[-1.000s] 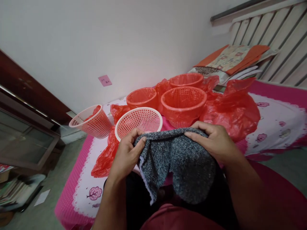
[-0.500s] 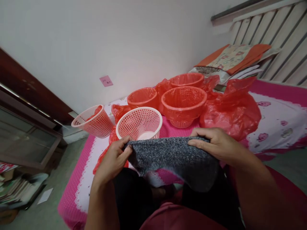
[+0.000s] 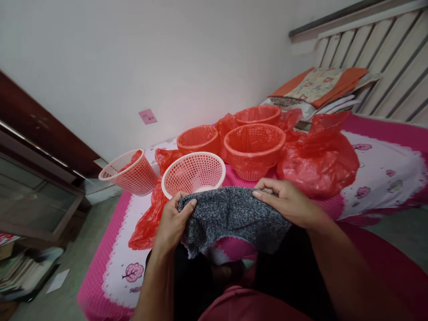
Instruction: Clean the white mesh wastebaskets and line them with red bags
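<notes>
A piece of dark grey speckled knitted cloth [image 3: 230,216] hangs between my two hands, above my lap. Its exact kind is unclear. My left hand [image 3: 175,218] pinches its left upper corner, thumb in front. At the upper right, my right hand [image 3: 284,200] grips the same edge between thumb and fingers. Just beyond the cloth stands a pale pink mesh basket [image 3: 194,171] with no liner, its near rim close to my left hand. Behind and right of it is a mesh basket lined with a red plastic bag [image 3: 254,149].
Two more red-lined baskets [image 3: 198,138] [image 3: 257,115] stand near the wall. A pink basket [image 3: 130,174] tilts at the left with red plastic inside. Red plastic bags [image 3: 317,160] lie at right and left. Folded textiles [image 3: 321,89] are stacked before a radiator [image 3: 371,58].
The cloth's edge was pulled straight and is now slacker and arched in the middle. My hands have come closer together, and the cloth's right end hangs less low.
</notes>
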A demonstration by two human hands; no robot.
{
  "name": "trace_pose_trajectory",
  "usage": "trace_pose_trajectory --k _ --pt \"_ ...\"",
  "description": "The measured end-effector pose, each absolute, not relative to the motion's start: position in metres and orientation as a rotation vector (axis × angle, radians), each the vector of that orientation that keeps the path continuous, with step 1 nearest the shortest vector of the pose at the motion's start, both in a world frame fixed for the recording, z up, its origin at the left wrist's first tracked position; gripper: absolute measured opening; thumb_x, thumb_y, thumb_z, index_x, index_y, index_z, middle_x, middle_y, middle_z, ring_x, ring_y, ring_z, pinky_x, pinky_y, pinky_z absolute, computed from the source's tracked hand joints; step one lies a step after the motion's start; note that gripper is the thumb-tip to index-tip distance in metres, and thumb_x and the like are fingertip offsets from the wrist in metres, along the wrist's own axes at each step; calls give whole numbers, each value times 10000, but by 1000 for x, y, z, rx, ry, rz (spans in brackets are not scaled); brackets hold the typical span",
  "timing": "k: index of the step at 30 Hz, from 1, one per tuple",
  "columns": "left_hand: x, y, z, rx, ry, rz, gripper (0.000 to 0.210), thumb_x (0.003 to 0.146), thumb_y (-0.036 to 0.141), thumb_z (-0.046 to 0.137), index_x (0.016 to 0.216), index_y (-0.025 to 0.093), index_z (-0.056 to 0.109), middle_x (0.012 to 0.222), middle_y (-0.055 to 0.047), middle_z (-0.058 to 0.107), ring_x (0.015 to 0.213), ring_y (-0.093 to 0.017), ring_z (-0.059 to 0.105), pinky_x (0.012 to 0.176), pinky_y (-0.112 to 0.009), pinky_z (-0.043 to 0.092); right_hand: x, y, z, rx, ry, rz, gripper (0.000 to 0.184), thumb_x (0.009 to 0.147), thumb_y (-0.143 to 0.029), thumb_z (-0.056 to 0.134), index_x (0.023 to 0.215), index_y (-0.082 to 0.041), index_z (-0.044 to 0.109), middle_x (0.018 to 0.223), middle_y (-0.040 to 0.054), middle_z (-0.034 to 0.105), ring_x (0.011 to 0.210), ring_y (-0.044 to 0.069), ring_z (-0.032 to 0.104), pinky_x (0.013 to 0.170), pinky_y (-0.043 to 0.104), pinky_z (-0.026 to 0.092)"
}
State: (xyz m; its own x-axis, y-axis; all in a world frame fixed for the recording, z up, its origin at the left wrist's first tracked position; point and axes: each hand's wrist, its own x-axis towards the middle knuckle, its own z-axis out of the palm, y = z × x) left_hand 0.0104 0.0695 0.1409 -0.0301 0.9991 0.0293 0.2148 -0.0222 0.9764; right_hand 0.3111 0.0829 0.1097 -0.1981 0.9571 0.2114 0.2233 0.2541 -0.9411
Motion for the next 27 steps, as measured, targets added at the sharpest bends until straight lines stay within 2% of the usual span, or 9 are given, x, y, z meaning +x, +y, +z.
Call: trace_pose_trajectory --k 5,11,13,16,19,22,24,27 --pt "31 63 137 1447 1304 1230 361 874 518 780 868 200 609 709 47 568 619 -115 497 597 -214 411 284 78 110 -1058 -1453 1158 305 886 -508 713 879 -211 648 671 -37 586 587 116 493 539 250 351" --pt "60 54 136 1444 1161 1144 319 960 517 688 954 202 636 823 11 636 722 -143 574 690 -253 473 247 68 111 -815 -1308 1420 323 904 -459 708 1103 -218 630 788 -13 675 667 145 646 616 277 529" --pt "64 54 137 1456 1129 1135 361 888 504 774 1033 199 648 901 -7 677 792 -166 617 738 -273 501 243 68 108 -776 -1277 1486 369 933 -471 672 1194 -211 638 867 17 706 695 159 695 639 301 577" --pt "67 54 137 1498 1133 1125 532 716 345 908 1156 203 644 1022 -25 717 918 -208 666 817 -300 532 243 68 102 -752 -1257 1519 432 958 -459 644 1305 -202 656 1082 96 756 861 204 766 776 364 635" --pt "68 55 133 1507 1131 1128 587 693 205 839 1241 202 629 1103 -42 727 998 -229 679 872 -318 542 245 67 98 -733 -1273 1536 482 960 -430 652 1384 -199 645 1196 138 763 987 240 780 886 415 639" --pt "65 57 127 1460 1137 1182 530 711 152 716 1236 193 659 1109 -43 741 1016 -221 677 907 -308 530 247 68 99 -713 -1314 1521 476 970 -431 656 1383 -195 651 1215 151 770 990 250 784 886 426 639" --pt "60 58 124 1339 1144 1220 502 717 150 662 1216 197 688 1082 -37 758 986 -207 687 884 -289 528 251 70 99 -770 -1313 1381 411 971 -444 667 1301 -200 692 1180 141 782 983 248 776 887 424 631" --pt "54 59 126 1075 1097 1299 528 670 180 660 1195 197 709 1008 -35 778 930 -213 717 822 -282 546 260 79 94 -881 -1229 1064 368 920 -468 746 1204 -235 724 1198 114 780 1105 255 737 1012 443 579"
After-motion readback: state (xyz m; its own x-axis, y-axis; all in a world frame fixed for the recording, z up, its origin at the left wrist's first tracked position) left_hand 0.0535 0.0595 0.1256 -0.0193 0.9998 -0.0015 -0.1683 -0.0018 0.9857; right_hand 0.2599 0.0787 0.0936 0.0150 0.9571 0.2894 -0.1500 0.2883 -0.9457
